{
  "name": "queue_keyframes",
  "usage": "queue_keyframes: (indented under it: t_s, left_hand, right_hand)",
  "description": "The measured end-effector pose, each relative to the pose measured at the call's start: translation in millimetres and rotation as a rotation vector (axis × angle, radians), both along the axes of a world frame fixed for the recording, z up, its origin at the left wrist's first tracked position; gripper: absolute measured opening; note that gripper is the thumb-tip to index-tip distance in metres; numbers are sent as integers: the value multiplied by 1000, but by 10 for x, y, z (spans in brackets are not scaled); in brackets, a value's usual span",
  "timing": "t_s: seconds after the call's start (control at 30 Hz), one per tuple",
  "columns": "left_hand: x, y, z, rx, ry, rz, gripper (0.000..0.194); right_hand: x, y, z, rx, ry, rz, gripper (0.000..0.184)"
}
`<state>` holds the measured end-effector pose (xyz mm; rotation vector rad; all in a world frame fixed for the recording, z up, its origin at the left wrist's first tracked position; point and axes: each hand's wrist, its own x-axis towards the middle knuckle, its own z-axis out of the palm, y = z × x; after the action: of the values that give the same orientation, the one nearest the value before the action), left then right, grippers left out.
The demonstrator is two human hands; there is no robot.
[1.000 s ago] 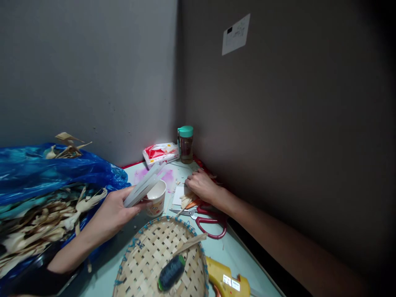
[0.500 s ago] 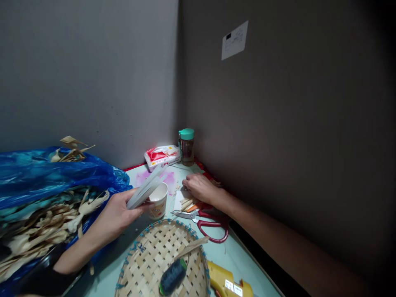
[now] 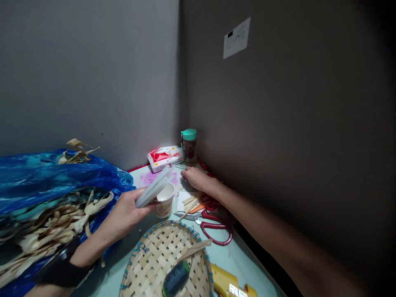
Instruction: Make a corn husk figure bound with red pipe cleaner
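My left hand (image 3: 131,212) is closed on a pair of flat, translucent plastic pieces (image 3: 156,187), which look like lids and are held tilted. They stick up beside and partly in front of a white paper cup (image 3: 166,200). My right hand (image 3: 194,177) reaches to the back of the table, just in front of a bottle with a green lid (image 3: 189,146). Its fingers are curled together low over the tabletop; what they hold, if anything, is hidden. Below that forearm lie red-handled scissors (image 3: 213,222) and several thin wooden sticks (image 3: 192,201).
A woven bamboo tray (image 3: 148,260) in front carries a spool of dark thread (image 3: 177,278). To its right lies a yellow glue gun (image 3: 229,280). A blue plastic bag (image 3: 62,173) of dried husks fills the left. A tissue pack (image 3: 165,158) rests against the walls' corner.
My right hand has moved away from the sticks, farther back toward the bottle. My left hand still holds the plastic pieces by the cup. The view has shifted slightly.
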<state>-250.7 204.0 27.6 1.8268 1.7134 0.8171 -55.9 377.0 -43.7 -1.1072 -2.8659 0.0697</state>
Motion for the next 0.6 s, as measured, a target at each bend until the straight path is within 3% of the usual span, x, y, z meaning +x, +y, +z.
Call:
queue_keyframes:
  t_s: [0.27, 0.47, 0.6]
  left_hand:
    - [-98, -8, -8, 5, 31, 47, 32]
    - [-163, -25, -6, 0, 77, 71, 36]
    - [-164, -24, -14, 0, 73, 72, 35]
  right_hand:
    - [88, 18, 9, -61, 83, 254, 30]
    - [3, 82, 13, -99, 127, 157, 21]
    - [-57, 0, 278, -130, 286, 117, 18]
